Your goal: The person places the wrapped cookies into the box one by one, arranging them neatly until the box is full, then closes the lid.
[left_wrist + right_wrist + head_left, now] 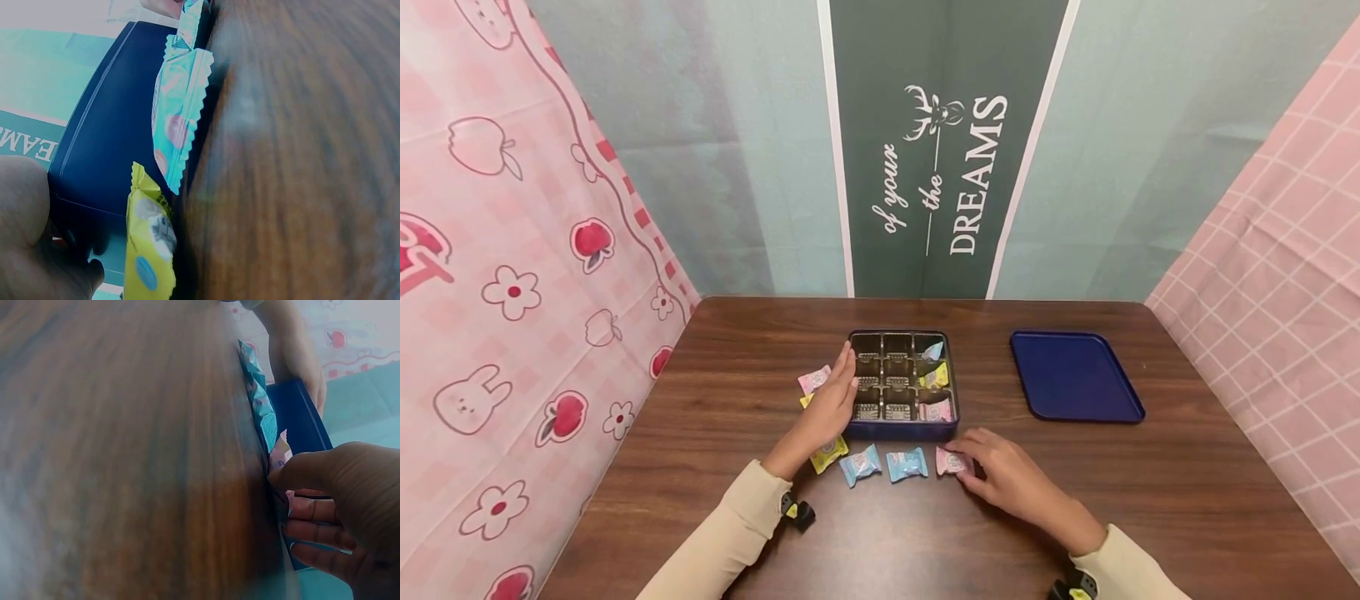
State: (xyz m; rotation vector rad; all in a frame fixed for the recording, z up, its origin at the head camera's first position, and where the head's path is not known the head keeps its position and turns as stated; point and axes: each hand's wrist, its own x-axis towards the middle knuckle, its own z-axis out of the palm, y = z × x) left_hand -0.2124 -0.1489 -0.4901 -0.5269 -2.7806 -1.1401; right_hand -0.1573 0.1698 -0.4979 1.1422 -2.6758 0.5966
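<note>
My left hand [823, 408] lies with straight fingers along the left side of a dark blue tin [901, 431], whose insert is divided into square compartments. The tin's right column holds a blue candy [933, 352] at the back, a yellow one [935, 377] in the middle and a pink one [937, 411] at the front. In front of the tin, my right hand [1007, 475] pinches a pink wrapped candy [950, 461] between thumb and fingers, at table level. Two blue candies [907, 465] and a yellow candy [829, 455] lie left of it in a row.
A flat blue lid [1075, 375] lies on the wooden table [1172, 492] to the right of the tin. Behind my left hand, another pink candy [814, 380] and a partly covered yellow one sit beside the tin. Printed cloths hang around the table.
</note>
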